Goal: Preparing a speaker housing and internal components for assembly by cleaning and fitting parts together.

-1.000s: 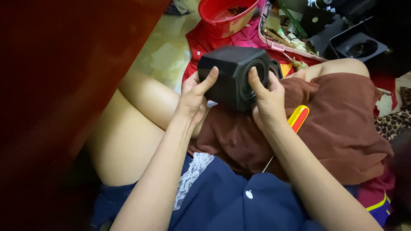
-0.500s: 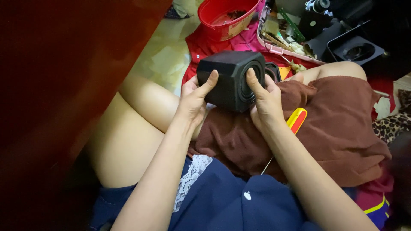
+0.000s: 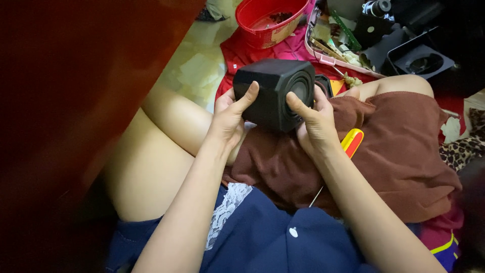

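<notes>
Both hands grip a black speaker [image 3: 275, 91] over the lap: the left hand [image 3: 230, 116] clasps its near side with the thumb across the top, and the right hand [image 3: 316, 126] holds the round driver face, thumb on the cone's rim. Since a second ago the speaker has tipped so its top faces the camera more, hands unmoved. A screwdriver [image 3: 348, 146] lies on the brown cloth [image 3: 404, 151] just right of the right hand; a red basket [image 3: 268, 20] sits beyond.
</notes>
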